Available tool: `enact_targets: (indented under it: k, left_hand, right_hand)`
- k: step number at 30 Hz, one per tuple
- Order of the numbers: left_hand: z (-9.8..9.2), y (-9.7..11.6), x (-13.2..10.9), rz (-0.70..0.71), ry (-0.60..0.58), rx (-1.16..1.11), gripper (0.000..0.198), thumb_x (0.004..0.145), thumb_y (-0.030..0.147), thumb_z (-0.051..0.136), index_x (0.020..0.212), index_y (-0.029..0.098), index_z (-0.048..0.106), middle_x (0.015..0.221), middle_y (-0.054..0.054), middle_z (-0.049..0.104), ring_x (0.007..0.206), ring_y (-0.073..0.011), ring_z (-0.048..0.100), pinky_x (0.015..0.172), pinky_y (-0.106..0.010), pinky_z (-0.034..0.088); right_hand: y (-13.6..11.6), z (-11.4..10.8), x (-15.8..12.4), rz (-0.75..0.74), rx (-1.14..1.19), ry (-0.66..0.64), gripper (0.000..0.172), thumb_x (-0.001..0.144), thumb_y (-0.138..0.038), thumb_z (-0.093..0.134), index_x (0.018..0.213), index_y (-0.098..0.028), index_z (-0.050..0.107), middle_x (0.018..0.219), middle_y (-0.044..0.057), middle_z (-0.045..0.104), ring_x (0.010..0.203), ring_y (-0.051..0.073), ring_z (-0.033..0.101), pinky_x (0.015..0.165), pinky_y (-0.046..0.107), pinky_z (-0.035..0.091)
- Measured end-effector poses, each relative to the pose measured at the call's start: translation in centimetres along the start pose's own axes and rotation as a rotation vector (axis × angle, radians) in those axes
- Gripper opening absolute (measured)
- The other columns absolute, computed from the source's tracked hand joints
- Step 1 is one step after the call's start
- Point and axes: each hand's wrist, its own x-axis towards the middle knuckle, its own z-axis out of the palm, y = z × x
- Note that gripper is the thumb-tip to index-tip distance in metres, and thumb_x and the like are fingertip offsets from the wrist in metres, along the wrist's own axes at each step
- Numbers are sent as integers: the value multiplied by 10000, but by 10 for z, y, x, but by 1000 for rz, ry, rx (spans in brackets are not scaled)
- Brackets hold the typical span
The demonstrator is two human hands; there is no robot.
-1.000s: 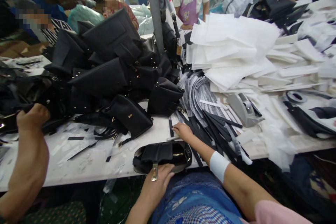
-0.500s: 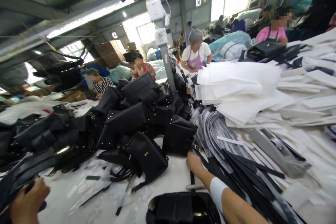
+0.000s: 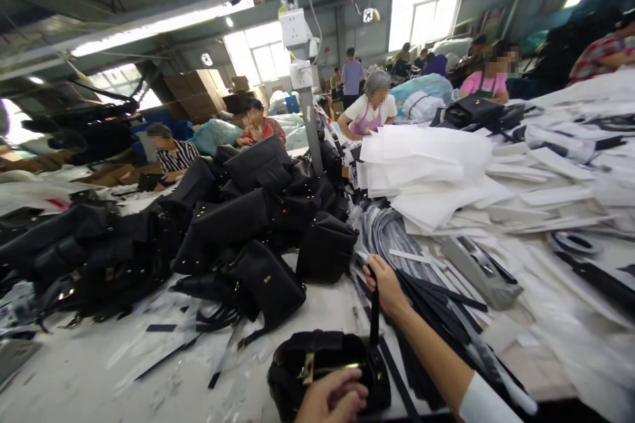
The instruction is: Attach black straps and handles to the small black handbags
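Note:
A black handbag point(image 3: 285, 370) with gold-coloured metal parts sits at the front of the table, its top towards me. My right hand point(image 3: 387, 285) is closed around the upper end of a black strap point(image 3: 375, 320), which hangs down to the bag's right side. Over the front of the bag, my left hand point(image 3: 335, 396) has its fingers bent but apart, with nothing visible in them. It lies close to a gold-coloured clasp point(image 3: 309, 368); whether it touches the bag I cannot tell.
Black handbags point(image 3: 233, 218) are heaped across the left and middle. Long black straps point(image 3: 431, 317) lie bundled beside my right arm. White sheets point(image 3: 426, 165) are stacked at the right, near a grey tape dispenser point(image 3: 481, 271). Several people work beyond the table.
My left hand has come from the far left, off a dark item, to the front handbag. My right hand now holds the strap raised. The view has turned somewhat right.

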Motion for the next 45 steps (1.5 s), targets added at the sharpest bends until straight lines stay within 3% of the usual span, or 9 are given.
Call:
enact_targets:
  k: [6,12,16,19,23,28,35,39,45]
  left_hand:
    - [21,57,10,33,61,-423,611,840,599,535,1222,126,603,1196,-193,652,1092,-272,624,962,-398,469]
    - [31,90,38,-22,47,-758,412,919,441,508,1101,87,613,911,-110,693,801,-165,668,833,-315,528]
    - [33,89,24,45,21,-555,332,884,444,570,986,129,589,610,44,527,434,-37,414,441,-150,374]
    - [33,88,-1,10,-131,-204,400,888,529,506,843,134,554,528,55,494,362,-22,287,364,-152,202]
    - [17,81,-35,-129,-267,84,478,859,617,472,819,145,538,517,34,535,340,-23,267,368,-183,144]
    - [-25,56,-70,-262,-221,168,515,834,664,467,751,160,531,543,26,554,358,-26,286,381,-184,162]
    - [-6,66,-67,-253,-269,25,541,858,656,414,1042,173,573,886,-80,699,592,-139,620,520,-225,457]
    - [16,66,-40,-148,-241,-17,512,891,603,402,870,126,583,653,-32,631,443,-76,495,467,-192,383]
    - [4,51,-51,-230,-220,17,486,892,567,441,1065,130,567,572,44,534,371,-34,302,395,-172,205]
  right_hand:
    - [-85,-25,-92,-10,50,-213,296,916,-481,496,834,-199,523,567,-68,442,399,57,324,400,191,251]
    - [-58,-31,-165,110,-115,-425,357,901,-515,510,843,-187,638,659,7,632,525,128,573,552,244,449]
    - [-38,-31,-163,351,247,-311,569,866,-651,462,1067,-155,652,1005,127,707,938,240,671,875,372,493]
    - [-41,-32,-143,448,619,-185,655,884,-674,388,1217,-139,566,1150,165,662,1057,241,644,972,410,460]
    - [-47,-45,-113,430,865,22,447,927,-519,454,1113,-136,588,1182,146,644,1085,216,634,950,366,505]
    - [-43,-66,-102,382,905,235,133,929,-267,519,957,-176,612,1090,82,684,1015,177,661,911,326,540]
    - [-49,-4,-139,385,837,-64,318,921,-440,528,1033,-153,607,1111,120,695,1062,226,650,991,410,464]
    - [-53,34,-163,480,685,-289,429,880,-521,559,1062,-138,626,1054,135,712,971,224,673,921,377,478]
    - [-51,3,-152,400,518,-120,317,827,-463,654,888,-155,699,963,64,698,858,155,617,718,225,477]
